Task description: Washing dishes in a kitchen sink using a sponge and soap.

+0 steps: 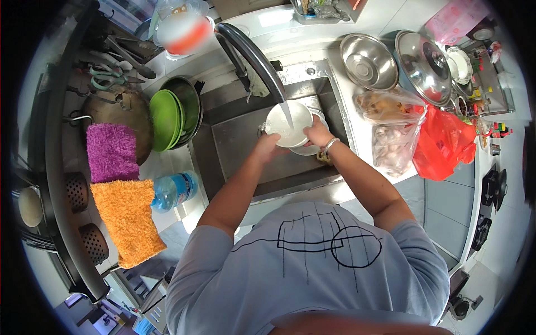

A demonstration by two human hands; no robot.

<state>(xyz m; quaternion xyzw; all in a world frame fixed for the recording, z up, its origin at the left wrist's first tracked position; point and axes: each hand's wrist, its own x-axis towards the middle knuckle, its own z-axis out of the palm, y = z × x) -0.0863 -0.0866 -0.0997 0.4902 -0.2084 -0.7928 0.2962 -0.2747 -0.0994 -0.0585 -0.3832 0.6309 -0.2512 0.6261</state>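
Note:
Both my hands hold a white bowl (281, 119) over the stainless-steel sink (243, 150), under the black faucet (259, 56). A stream of water runs from the spout into the bowl. My left hand (269, 147) grips the bowl's near left side. At its right rim is my right hand (319, 133), with a bracelet on the wrist. More white dishware (307, 150) sits in the sink beneath the bowl, partly hidden by it and by my right hand. A small yellowish thing (323, 158) lies by my right wrist; I cannot tell what it is.
Left of the sink stand green plates (164, 119) in a dark pan and a plastic bottle (176, 191). Purple (111, 153) and orange (127, 222) cloths hang from a rail. On the right are a steel basin (368, 62), a pot lid (418, 63), clear bags (391, 142) and a red bag (446, 144).

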